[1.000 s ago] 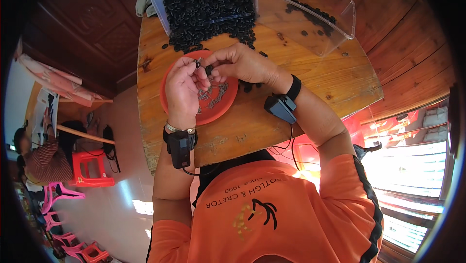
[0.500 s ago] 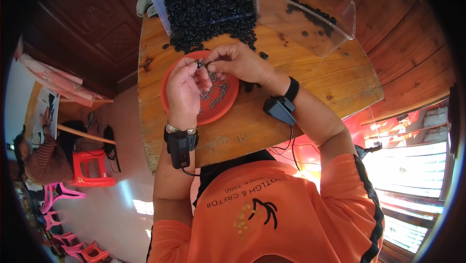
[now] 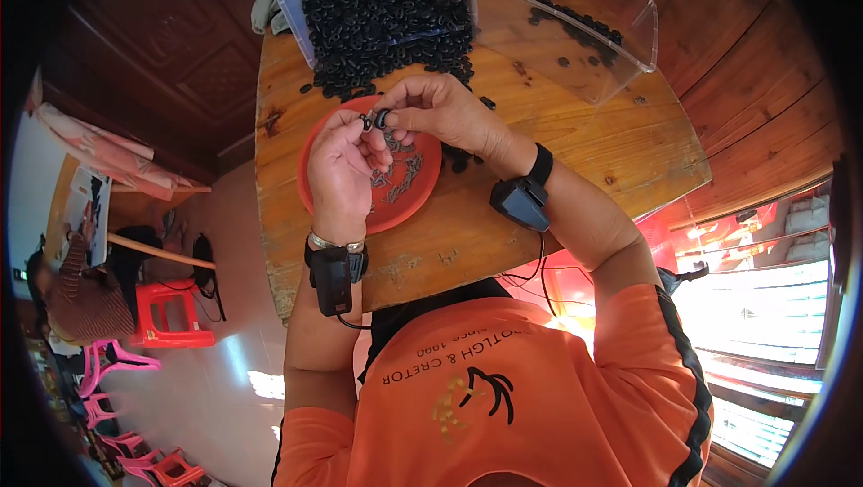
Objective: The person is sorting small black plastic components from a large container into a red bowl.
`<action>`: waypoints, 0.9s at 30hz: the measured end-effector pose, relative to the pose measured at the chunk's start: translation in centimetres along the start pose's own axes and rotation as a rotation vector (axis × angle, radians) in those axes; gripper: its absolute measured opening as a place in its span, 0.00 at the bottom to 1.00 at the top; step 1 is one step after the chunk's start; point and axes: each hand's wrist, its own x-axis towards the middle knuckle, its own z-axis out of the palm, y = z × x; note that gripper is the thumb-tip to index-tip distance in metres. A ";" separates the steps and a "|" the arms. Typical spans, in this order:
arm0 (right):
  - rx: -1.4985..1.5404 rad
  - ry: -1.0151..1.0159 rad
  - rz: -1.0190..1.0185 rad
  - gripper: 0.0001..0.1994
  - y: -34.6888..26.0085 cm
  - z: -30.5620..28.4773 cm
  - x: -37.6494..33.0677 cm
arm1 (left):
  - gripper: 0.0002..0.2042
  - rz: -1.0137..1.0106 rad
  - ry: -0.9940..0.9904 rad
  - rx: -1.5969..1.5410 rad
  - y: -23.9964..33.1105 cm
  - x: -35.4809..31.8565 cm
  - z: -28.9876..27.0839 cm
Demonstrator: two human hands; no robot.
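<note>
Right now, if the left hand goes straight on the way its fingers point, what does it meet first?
Probably the right hand, whose fingers nearly touch it over the red dish; beyond that lies the pile of black rings. Depth is unclear.

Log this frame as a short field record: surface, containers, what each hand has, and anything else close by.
surface: round wooden table
left hand: pinches a small black ring, over the red plate
right hand: pinches another small black ring right beside the left one
plate contents: small dark metal pieces
stock: heap of black rings at the far edge
bin: clear plastic box, a few black rings inside
wrists: black strapped device on each
background: red stool on the floor
</note>
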 end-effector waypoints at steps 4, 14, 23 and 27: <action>-0.034 0.003 -0.003 0.07 0.0 0.0 0.0 | 0.04 0.011 -0.006 -0.010 0.1 0.0 -0.1; -0.203 -0.027 -0.007 0.06 0.2 -0.2 -0.2 | 0.04 0.047 0.004 -0.016 0.1 0.1 -0.3; -0.005 0.034 0.149 0.08 -1.1 -1.0 0.0 | 0.04 0.169 0.074 0.296 0.1 -0.5 1.0; 0.117 0.048 0.174 0.08 -1.4 -1.1 -0.2 | 0.03 0.192 0.109 0.544 -0.2 -0.8 1.4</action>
